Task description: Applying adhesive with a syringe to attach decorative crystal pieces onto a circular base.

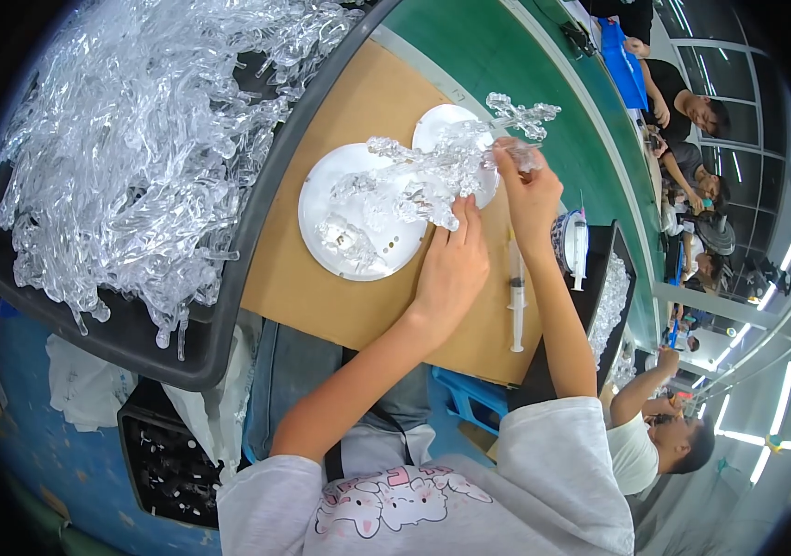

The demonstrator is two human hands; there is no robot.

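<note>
On the brown board, two round white plates [321, 220] bear a heap of clear, knobbly plastic pieces [419, 199]. My right hand [533, 190] pinches a clear plastic piece [527, 119] at the far right of the heap, its thumb and fingertips closed. Close by on the left, my left hand [456, 264] has its fingers together against the near edge of the heap, closed on clear plastic; its thumb is hidden. Several small round bits [390, 246] lie on the larger plate.
A large black tub [219, 315] piled with clear plastic parts [145, 157] stands at the left. One syringe [517, 296] lies right of my hands; another syringe [580, 250] rests by a blue-and-white cup [560, 236]. A black tray [627, 269] holds more clear parts. Co-workers sit along the green table [470, 56].
</note>
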